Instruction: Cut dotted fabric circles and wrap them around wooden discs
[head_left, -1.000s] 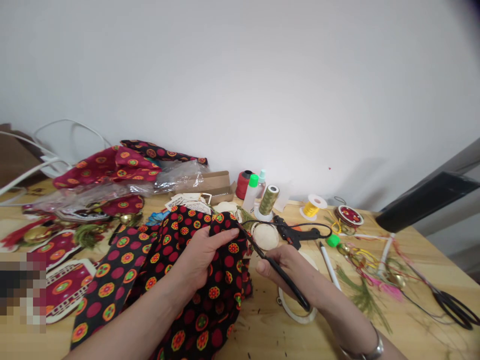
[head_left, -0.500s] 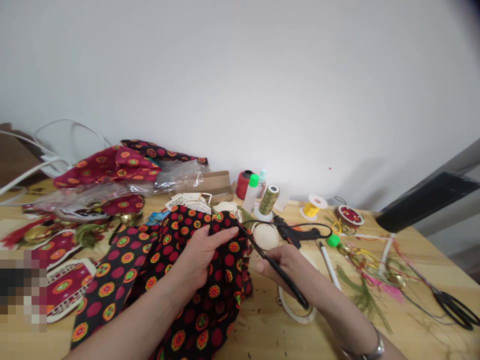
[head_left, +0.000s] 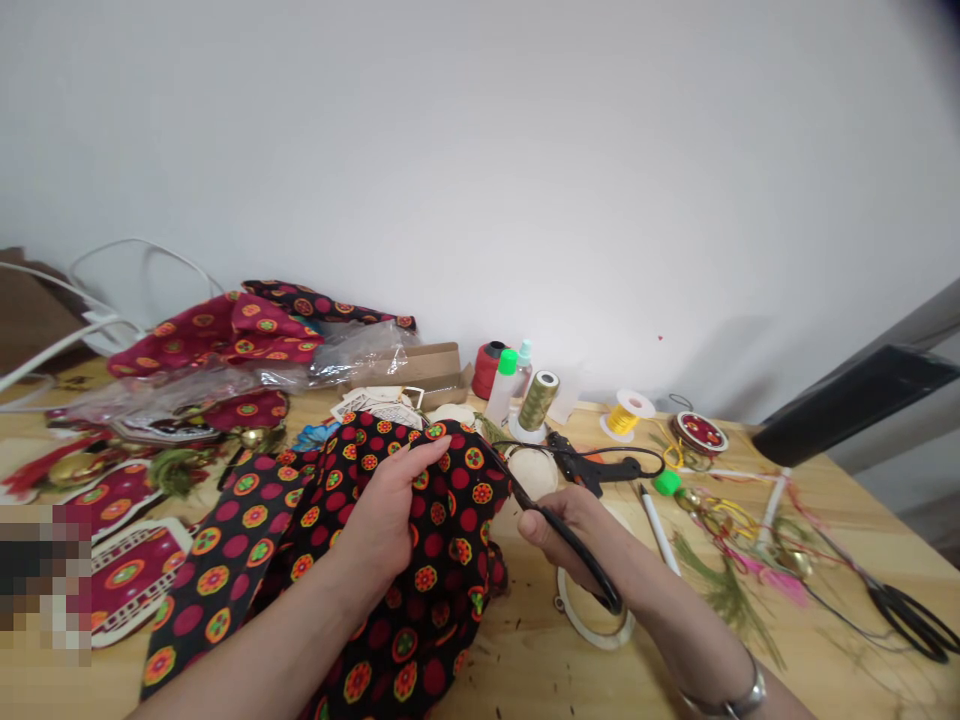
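Black fabric (head_left: 427, 580) with red dots and orange flower circles hangs bunched in front of me. My left hand (head_left: 386, 510) grips it near its top edge, thumb lying along the cloth. In my right hand (head_left: 574, 535) is a pair of scissors (head_left: 566, 540) with black handles, their blades pointing up and left at the fabric's upper right edge. The blade tips are partly lost against the dark cloth. Below my right hand, a pale oval ring (head_left: 600, 637) lies on the wooden table (head_left: 525, 670), with small dark scraps near it.
Behind the fabric stand a green-capped bottle (head_left: 504, 385), an olive thread cone (head_left: 538, 400) and a black glue gun (head_left: 600, 467). A yellow spool (head_left: 626, 415) sits farther right. A second pair of scissors (head_left: 911, 615) lies at the right edge. Patterned pieces (head_left: 139, 580) cover the left side.
My left thumb has drawn back slightly to the left, away from the blades. The scissors and right hand have shifted slightly right and down, and the fabric's upper right edge has dropped a little.
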